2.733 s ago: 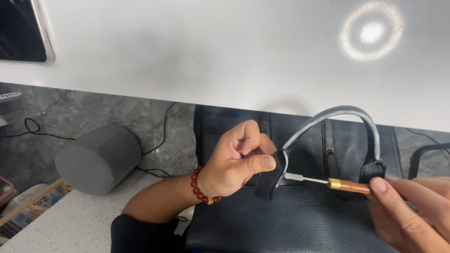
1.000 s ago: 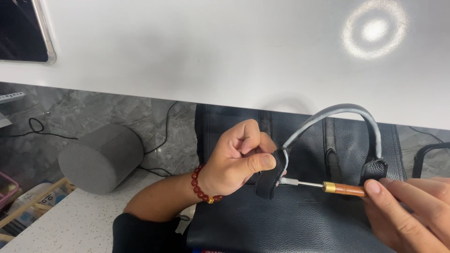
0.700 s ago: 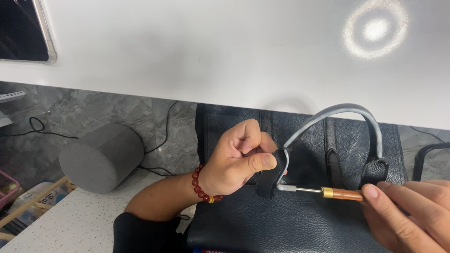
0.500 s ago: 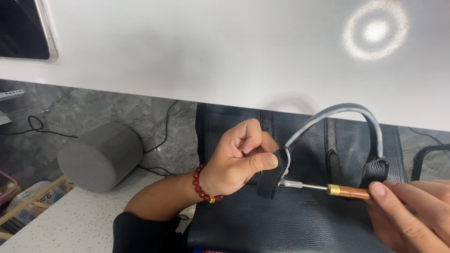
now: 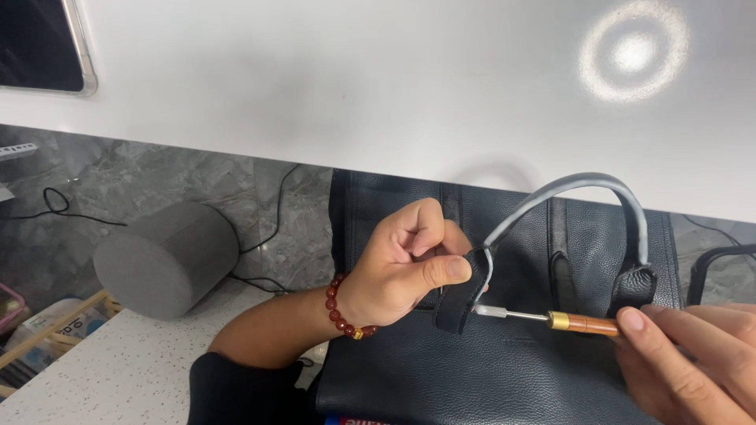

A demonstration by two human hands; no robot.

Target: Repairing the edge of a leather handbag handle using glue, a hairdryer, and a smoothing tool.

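The left hand [image 5: 405,264] pinched the black leather tab [image 5: 461,293] of the bag's grey handle [image 5: 575,189]; the right hand [image 5: 693,358] gripped an edge-paint applicator [image 5: 551,319], mid-coating; steadiness needed next

The bag [image 5: 504,370] is looking like black leather with a fine bumpy grain and a soft, dull shine. Its handle [image 5: 567,191] is showing a smooth grey edge, a bit shiny. The tool [image 5: 551,319] is having a thin shiny metal rod, a gold metal ring and a brown wooden grip. The beads of the bracelet [image 5: 340,311] are looking red, round and glossy. The round cushion [image 5: 165,256] is looking like grey matt foam. The wall [image 5: 339,86] is shining white and smooth. The counter [image 5: 118,374] is looking like pale speckled stone.
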